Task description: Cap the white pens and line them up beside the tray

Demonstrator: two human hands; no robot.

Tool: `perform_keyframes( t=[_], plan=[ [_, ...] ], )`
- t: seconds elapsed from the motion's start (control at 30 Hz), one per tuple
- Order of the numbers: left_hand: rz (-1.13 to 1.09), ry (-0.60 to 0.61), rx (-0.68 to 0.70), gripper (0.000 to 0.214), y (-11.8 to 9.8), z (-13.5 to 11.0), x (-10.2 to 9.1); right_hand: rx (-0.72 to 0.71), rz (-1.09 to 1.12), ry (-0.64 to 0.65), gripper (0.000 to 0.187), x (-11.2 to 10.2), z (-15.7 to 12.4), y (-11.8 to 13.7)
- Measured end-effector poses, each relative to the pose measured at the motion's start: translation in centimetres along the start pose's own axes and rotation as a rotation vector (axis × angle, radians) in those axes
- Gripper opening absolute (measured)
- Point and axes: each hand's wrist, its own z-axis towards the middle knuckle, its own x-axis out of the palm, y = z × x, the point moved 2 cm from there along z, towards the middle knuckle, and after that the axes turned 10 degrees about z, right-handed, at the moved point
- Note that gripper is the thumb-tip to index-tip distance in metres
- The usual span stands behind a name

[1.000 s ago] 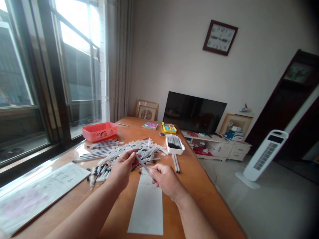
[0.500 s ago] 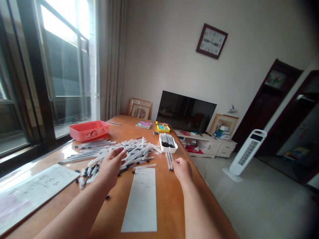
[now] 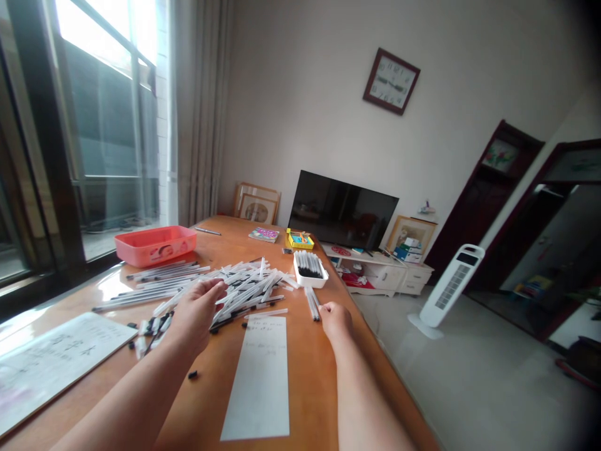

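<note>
My left hand [image 3: 196, 313] is held over the near side of a loose pile of clear pen barrels [image 3: 256, 282]. Its fingers are curled with the tips together, and whatever may be between them is hidden. Down by the table's right edge, my right hand [image 3: 337, 321] is closed, its fingertips at the side of a few clear pens [image 3: 312, 305] lying together. It seems to pinch the outermost one. Just beyond these pens stands a white tray [image 3: 315, 283] holding a row of clear pens with black ends. Small black and white pen parts [image 3: 151, 329] lie beside my left wrist.
A strip of white paper [image 3: 258, 382] lies between my forearms, and a writing booklet [image 3: 51, 363] lies at left. Behind the pile are a red plastic basket [image 3: 157, 247], long grey refills [image 3: 141, 293], a colourful booklet [image 3: 263, 235] and a yellow box [image 3: 299, 239]. The table's edge runs along the right.
The view has turned slightly, shifting everything left. My right hand has come a little closer to the pens in front of the tray. My left hand stays curled above the pile.
</note>
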Motion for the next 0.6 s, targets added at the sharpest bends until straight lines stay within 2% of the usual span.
perform_keyframes(
  t=[0.17,0.4,0.6],
  plan=[
    [0.001,-0.012,0.011,0.043,-0.1,0.1,-0.1,0.028,0.024,-0.006,0.026,-0.1,0.1,-0.8],
    [-0.007,-0.033,0.013,0.041,-0.3,0.1,-0.2,0.047,0.041,0.029,0.013,0.7,0.2,-1.5],
    [0.005,-0.024,0.003,0.043,0.3,0.8,-0.4,0.039,0.042,0.044,0.015,1.0,0.5,-1.5]
  ],
)
